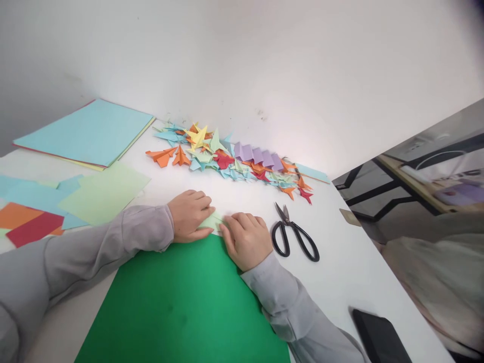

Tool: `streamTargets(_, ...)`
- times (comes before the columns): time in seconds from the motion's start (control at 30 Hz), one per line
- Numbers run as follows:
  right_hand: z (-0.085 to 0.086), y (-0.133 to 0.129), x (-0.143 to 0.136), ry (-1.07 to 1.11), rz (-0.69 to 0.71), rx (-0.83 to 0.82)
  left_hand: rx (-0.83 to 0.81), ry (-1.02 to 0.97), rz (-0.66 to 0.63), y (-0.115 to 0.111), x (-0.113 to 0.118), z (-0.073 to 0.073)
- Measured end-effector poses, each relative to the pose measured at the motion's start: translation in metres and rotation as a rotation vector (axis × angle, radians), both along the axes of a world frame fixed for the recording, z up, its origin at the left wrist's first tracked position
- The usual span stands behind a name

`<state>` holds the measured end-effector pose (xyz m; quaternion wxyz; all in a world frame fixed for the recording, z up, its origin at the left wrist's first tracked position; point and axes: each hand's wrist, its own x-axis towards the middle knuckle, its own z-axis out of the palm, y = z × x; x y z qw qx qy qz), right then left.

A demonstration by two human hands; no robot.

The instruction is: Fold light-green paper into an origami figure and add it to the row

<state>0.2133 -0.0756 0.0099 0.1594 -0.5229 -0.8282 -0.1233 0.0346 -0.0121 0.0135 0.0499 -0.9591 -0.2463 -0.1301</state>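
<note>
Between my hands lies a small piece of pale green paper [214, 221], mostly covered by fingers. My left hand [190, 217] has its fingers curled over the paper's left side, closed on it. On the right side, my right hand [247, 238] grips the same piece with bent fingers, thumb toward the paper. Just below both hands a large green sheet [181, 307] lies flat on the white table. How the small paper is folded is hard to make out under the fingers.
Black-handled scissors [291, 229] lie partly spread right of my right hand. Folded paper figures [223, 159] are heaped along the wall. Coloured sheets [86, 131] are stacked back left, with loose paper pieces [102, 194] nearer. A black phone-like object [380, 335] sits at the right front edge.
</note>
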Motion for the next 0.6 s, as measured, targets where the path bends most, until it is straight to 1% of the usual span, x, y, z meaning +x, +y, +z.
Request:
streamTargets(0.2, 0.004, 0.006, -0.007, -0.062, -0.016, -0.100, 0.028, 0.022, 0.038, -0.001, 0.004, 0.001)
streamTargets(0.3, 0.006, 0.010, -0.012, -0.089, -0.022, -0.091, 0.013, 0.004, 0.043, -0.001, 0.004, 0.000)
streamTargets(0.4, 0.007, 0.013, -0.017, -0.133, 0.016, -0.072, 0.001, -0.014, 0.045, -0.001, 0.003, -0.002)
streamTargets(0.6, 0.006, 0.016, -0.022, -0.159, 0.026, -0.055, -0.037, -0.058, 0.010, -0.002, 0.001, -0.006)
